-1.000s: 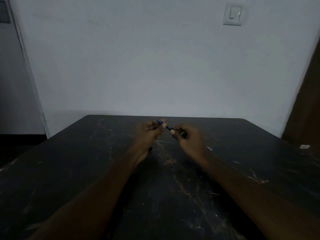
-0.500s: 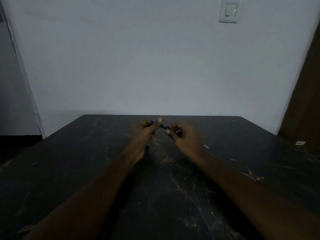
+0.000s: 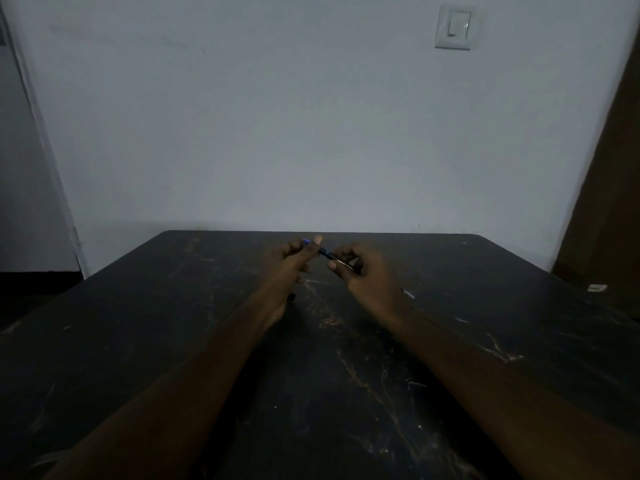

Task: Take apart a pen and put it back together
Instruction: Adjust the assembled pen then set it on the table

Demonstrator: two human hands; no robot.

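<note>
The left hand (image 3: pixel 287 263) and the right hand (image 3: pixel 365 271) are raised above the tabletop (image 3: pixel 207 341), each with fingers curled and pinching one end of the same pen (image 3: pixel 325 252). The pen bridges the gap between the hands at a slant, its blue end by the left thumb and its darker end in the right fingers. It is judged light, stiff and smooth, so likely to slip or roll. It is best held near each end, either side of the joint. A small dark piece (image 3: pixel 292 296) lies on the tabletop by the left wrist, and a pale piece (image 3: pixel 408 294) lies beside the right hand.
</note>
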